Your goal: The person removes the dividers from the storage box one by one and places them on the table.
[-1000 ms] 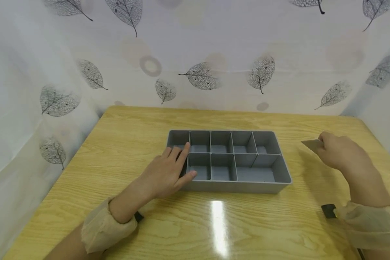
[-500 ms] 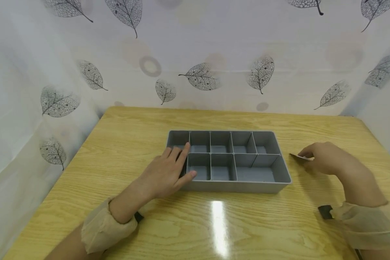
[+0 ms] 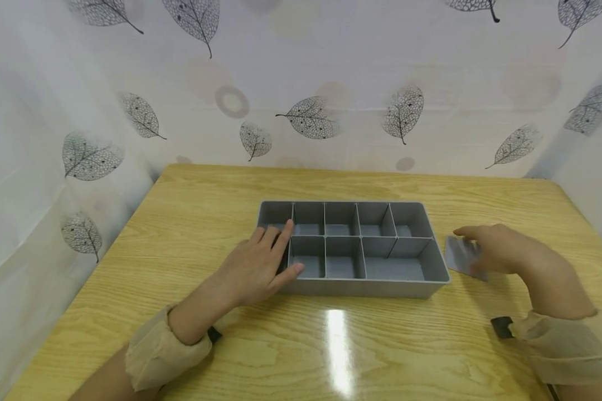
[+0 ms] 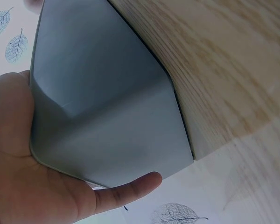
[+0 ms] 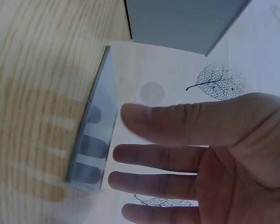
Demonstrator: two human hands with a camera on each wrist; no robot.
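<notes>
A grey divided box [image 3: 366,288] sits on the wooden table, split by thin grey partitions into several compartments. Over its left end my left hand [image 3: 253,268] rests with fingers extended; in the left wrist view the thumb lies along the outside of the box wall [image 4: 107,135]. A thin flat grey plate [image 3: 461,257] lies on the table just right of the box. Just above that plate is my right hand [image 3: 504,248], partly covering it. In the right wrist view, its straight fingers [image 5: 154,158] hold nothing, and the plate [image 5: 97,130] lies apart from them.
The light wood table [image 3: 205,223] reaches back to a white curtain [image 3: 361,67] printed with leaves, which also hangs at both sides. Beige cuffs [image 3: 168,351] with black pieces are around both wrists. The box's compartments [image 3: 344,264] hold no loose items.
My right hand has moved left and down toward the box's right side with the plate, set it flat on the table and let go. The left hand and the box have stayed in place.
</notes>
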